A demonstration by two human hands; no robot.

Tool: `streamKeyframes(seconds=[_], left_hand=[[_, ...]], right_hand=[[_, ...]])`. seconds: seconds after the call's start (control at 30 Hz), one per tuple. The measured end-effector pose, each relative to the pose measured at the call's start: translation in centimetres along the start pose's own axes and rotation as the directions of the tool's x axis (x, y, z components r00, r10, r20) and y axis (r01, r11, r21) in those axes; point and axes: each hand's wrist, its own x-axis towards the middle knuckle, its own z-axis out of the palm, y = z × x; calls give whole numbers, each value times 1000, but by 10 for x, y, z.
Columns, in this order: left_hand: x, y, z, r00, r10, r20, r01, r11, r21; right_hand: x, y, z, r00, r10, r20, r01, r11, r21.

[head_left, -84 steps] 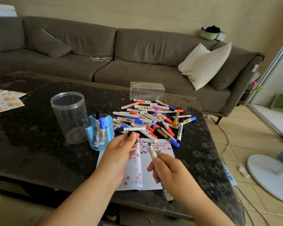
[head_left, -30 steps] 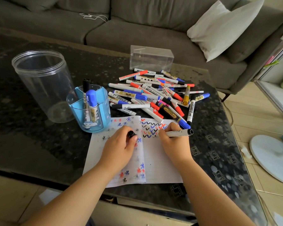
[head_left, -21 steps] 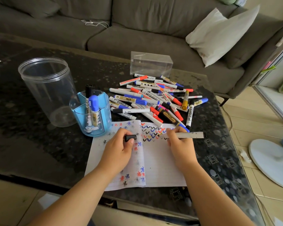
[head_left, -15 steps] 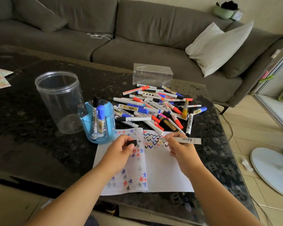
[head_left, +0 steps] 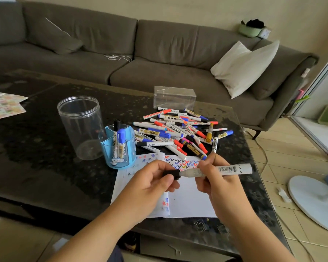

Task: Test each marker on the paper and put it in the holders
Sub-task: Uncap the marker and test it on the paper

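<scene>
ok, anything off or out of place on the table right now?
Nothing damaged or spilled. The untested markers lie in a loose heap, not sorted. The clear jar is empty; the blue holder has two markers. The left hand holds the black cap at the marker gripped by the right hand.

A grey fabric sofa (head_left: 159, 53) is set behind the dark speckled bench (head_left: 36, 148); a white square cushion (head_left: 244, 67) is propped on it. A white round fan base (head_left: 314, 201) is placed on the tiled floor (head_left: 284, 154).
</scene>
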Motion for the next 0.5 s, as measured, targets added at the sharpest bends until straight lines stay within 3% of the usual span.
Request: streamKeyframes(seconds=[0.3,0.5], left_hand=[[-24,23,-1,984,85,155,-118,969,219],[-38,46,5,968,229,101,-244,951,188]], right_hand=[[-20,-20,5,997,-57,42,61,994,-87],[-29,-34,19,989,-144,18,141,983,117]])
